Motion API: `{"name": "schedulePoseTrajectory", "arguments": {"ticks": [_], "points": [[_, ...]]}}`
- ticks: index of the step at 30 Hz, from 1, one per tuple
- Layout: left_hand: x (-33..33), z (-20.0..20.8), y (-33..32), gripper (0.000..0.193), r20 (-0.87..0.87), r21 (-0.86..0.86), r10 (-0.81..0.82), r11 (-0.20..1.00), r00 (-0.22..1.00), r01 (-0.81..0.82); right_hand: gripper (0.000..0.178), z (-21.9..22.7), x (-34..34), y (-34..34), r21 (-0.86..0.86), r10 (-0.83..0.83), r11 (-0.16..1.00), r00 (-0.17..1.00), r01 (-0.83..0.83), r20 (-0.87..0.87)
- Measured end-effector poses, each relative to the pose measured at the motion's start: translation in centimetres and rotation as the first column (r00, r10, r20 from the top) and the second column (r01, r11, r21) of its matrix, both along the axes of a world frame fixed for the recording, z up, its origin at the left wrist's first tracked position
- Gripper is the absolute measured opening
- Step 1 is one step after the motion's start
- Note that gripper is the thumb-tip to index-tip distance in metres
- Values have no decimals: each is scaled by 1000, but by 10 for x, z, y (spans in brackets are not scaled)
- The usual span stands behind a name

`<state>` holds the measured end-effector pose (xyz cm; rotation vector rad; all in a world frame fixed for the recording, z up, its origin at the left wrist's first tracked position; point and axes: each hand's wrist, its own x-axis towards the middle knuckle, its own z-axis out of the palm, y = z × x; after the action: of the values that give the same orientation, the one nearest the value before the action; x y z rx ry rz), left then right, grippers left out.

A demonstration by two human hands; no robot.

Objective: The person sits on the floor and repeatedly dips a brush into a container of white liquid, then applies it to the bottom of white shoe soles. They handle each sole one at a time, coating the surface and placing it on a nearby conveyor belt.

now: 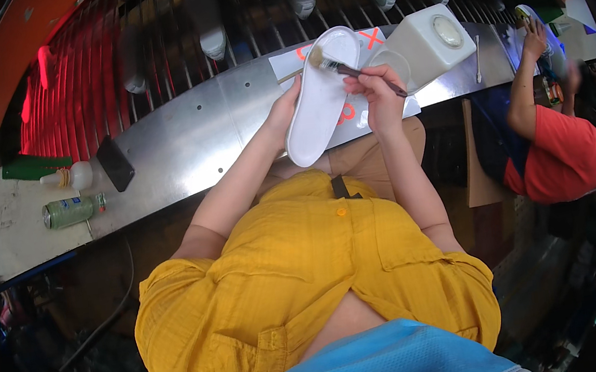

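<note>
A white shoe sole (313, 114) is held tilted in front of me above the metal bench. My left hand (286, 110) grips it along its left edge. In my right hand (382, 94) is a brush with a dark handle (396, 89). Its pale bristles (317, 57) touch the inner face of the sole near the upper end. Under the sole lies a white sheet (406, 106) with orange marks. A white square-sided container (420, 47) with a round cap stands just right of the brush.
Beyond the metal bench (189, 134), several shoes (212, 43) sit on a rack of bars. To the left are a dark phone (115, 164), a white squeeze bottle (81, 175) and a green can (68, 212). A co-worker in red (566, 152) handles a shoe at right.
</note>
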<state>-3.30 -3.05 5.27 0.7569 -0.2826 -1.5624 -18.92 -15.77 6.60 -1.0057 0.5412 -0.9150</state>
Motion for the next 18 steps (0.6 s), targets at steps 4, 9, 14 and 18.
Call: {"name": "schedulePoseTrajectory", "arguments": {"ticks": [4,9,14,18], "points": [[18,2,-5,62,-31,-4,36,999,999,-36,8,4,-13,38,-207,189,955,974,-212,-126],[28,5,-5,67,-77,-60,100,993,992,-105,7,13,-32,59,-579,338,667,883,-469,-326],[21,14,0,65,-97,-103,58,992,994,-68,11,43,-17,9,-742,-70,661,977,-107,-203],[14,18,2,63,-126,-125,17,992,992,-32,11,50,6,-16,-783,-296,621,938,46,-180]]}}
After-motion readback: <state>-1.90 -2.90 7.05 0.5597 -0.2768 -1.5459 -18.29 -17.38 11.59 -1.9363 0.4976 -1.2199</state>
